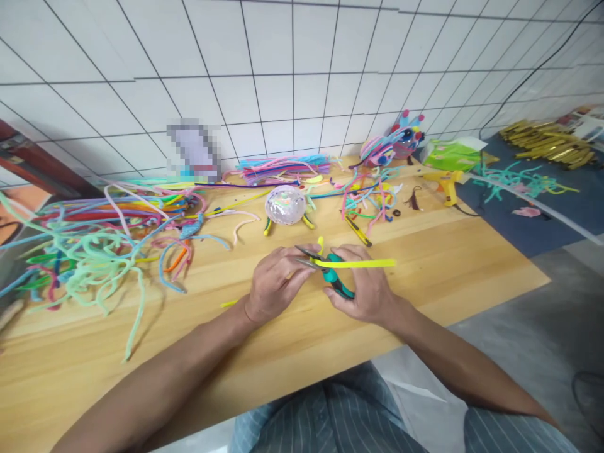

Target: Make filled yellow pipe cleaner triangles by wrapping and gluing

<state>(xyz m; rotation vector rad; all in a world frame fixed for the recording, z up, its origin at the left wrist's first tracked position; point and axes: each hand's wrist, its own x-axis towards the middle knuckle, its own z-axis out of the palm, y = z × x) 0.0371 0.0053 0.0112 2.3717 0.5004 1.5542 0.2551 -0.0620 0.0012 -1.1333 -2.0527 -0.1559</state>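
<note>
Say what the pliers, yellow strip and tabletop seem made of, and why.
Pliers: probably steel, given grey, metallic tips; coloured, moulded grips suggest plastic or rubber. Yellow strip: matt, soft-edged, perhaps fibre. Tabletop: smooth wood or laminate, showing grain.

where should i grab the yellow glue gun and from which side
Best by the handle of the yellow glue gun, probably from the near side: the handle points that way, while the nozzle faces left and a long white stick juts out right.

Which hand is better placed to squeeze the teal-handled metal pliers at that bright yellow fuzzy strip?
Probably the right hand: it grips the pliers by their handles, while the left hand is out at their tips, near the strip.
</note>
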